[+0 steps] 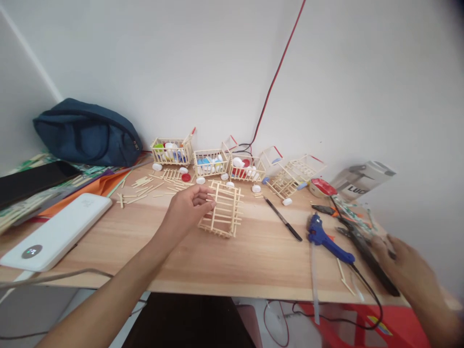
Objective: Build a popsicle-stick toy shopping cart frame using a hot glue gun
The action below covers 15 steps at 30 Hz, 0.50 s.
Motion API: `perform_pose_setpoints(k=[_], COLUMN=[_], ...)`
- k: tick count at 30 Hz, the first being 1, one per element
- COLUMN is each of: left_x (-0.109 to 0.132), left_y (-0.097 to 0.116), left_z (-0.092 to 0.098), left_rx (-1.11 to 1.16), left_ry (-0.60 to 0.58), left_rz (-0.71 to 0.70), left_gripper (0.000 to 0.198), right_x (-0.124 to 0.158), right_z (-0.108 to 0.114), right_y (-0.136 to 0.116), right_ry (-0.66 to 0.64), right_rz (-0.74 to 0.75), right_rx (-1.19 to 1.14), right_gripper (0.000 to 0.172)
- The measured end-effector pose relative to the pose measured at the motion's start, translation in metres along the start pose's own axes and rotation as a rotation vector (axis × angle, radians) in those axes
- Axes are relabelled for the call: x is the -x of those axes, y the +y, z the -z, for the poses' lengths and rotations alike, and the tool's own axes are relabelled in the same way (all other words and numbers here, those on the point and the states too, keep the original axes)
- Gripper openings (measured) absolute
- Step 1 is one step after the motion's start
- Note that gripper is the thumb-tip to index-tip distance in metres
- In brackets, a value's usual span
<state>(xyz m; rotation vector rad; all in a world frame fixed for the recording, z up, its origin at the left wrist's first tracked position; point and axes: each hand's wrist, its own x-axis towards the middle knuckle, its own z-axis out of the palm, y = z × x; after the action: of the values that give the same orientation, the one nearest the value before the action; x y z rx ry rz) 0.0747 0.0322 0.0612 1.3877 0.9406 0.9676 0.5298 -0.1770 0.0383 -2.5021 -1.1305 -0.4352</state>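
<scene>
The left hand (197,200) pinches the stick frame (225,205) by one side at mid desk (268,270) — presumably to steady it. The right hand (406,261), blurred, is beside the black-handled tool (373,266); grip indeterminable. Glue gun (328,239) lies between, apparently for ready reach.

The right hand (403,260) is blurred — its grip unclear — and the left edge crops the phone (40,177).

L fingers (203,190) bent, R fingers (381,252) blurry
</scene>
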Motion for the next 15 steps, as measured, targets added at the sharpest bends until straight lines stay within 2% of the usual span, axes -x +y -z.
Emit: perform_pose_setpoints(k=[2,3,5,7,9,11,13,15], left_x=[0.0,-0.001,-0.001,-0.001,-0.003,-0.006,-0.009,-0.013], left_y=[-0.003,-0.004,-0.005,-0.003,0.001,0.004,0.005,0.003], left_z=[0.0,0.0,0.0,0.001,0.003,0.006,0.01,0.013], left_rx=[-0.082,-0.116,-0.141,-0.125,-0.115,-0.119,-0.146,-0.202], left_ry=[0.014,0.023,0.034,0.031,0.023,0.018,0.032,0.063], left_rz=[-0.051,-0.072,-0.094,-0.09,-0.081,-0.081,-0.087,-0.089], left_gripper=[0.035,0.033,0.03,0.029,0.028,0.027,0.027,0.027], right_x=[0.007,0.012,0.026,0.041,0.056,0.068,0.077,0.083], right_z=[0.014,0.021,0.03,0.032,0.026,0.015,0.002,-0.009], right_y=[-0.024,-0.042,-0.085,-0.135,-0.182,-0.222,-0.251,-0.27], right_ry=[0.028,0.066,0.125,0.109,0.003,-0.155,-0.246,-0.273], right_rz=[-0.07,-0.06,-0.008,0.195,0.385,0.494,0.536,0.549], right_rx=[0.038,0.011,-0.125,-0.299,-0.482,-0.651,-0.769,-0.841], right_gripper=[0.061,0.062,0.052,0.04,0.034,0.031,0.03,0.03])
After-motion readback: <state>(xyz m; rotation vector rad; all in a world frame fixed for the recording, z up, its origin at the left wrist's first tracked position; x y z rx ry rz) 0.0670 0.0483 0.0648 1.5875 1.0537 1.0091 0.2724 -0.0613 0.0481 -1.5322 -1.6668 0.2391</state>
